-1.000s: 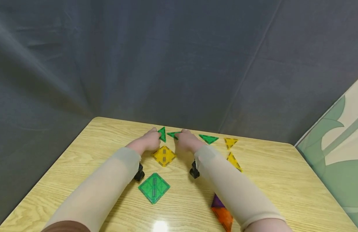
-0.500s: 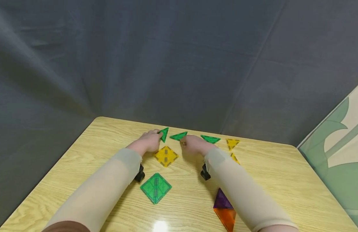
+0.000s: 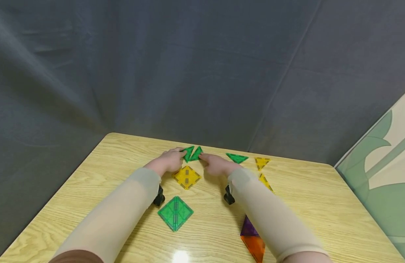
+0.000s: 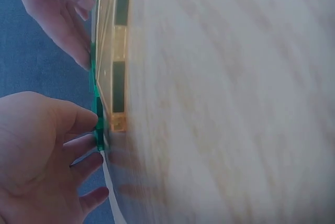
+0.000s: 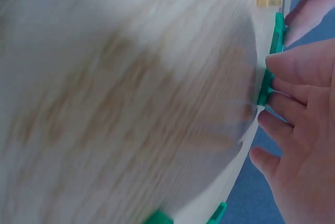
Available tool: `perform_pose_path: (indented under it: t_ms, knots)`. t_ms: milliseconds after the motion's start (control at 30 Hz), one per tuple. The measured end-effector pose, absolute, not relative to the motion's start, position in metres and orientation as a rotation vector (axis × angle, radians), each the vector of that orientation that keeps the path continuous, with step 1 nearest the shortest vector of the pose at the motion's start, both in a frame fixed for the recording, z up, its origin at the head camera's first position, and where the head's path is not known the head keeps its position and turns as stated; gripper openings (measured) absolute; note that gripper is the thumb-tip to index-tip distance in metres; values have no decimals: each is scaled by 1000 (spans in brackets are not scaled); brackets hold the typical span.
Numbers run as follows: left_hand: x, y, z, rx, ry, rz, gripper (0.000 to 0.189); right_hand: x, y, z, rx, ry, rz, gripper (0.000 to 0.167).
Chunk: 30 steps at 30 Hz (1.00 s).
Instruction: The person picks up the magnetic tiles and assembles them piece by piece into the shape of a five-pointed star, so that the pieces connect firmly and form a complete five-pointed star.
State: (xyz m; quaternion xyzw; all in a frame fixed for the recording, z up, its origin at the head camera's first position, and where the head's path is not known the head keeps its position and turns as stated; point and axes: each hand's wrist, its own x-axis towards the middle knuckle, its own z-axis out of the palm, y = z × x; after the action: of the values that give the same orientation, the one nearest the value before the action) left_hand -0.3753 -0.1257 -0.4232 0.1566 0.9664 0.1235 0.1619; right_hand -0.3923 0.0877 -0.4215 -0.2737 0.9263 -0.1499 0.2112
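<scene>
At the table's back edge, two green triangular magnetic tiles lie flat with a narrow gap between their slanted sides. My left hand holds the left green tile by its outer side; in the left wrist view, thumb and forefinger meet its edge while the other fingers spread loosely. On the other side my right hand holds the right green tile. The right wrist view has that thumb overlapping the tile's edge, fingertips close by. Just in front lies a yellow diamond of two triangular tiles.
Nearer me on the wooden table lies a green square of two triangles. Another green triangle and two yellow triangles lie to the right. A purple tile and an orange tile are partly under my right forearm.
The right green tile has turned and moved left, close to the left one. My right hand has changed its hold on it. The left tile has shifted slightly right and tilted.
</scene>
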Motion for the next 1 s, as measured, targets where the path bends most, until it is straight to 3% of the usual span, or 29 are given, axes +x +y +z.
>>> perform_pose_path:
  t_ms: [433, 1000]
  knots:
    - [-375, -118, -420, 457, 2829, 236, 49, -392, 61, -416, -707, 2750, 39, 58]
    - [-379, -108, -425, 435, 2839, 281, 49, -387, 75, -419, -650, 2719, -149, 58]
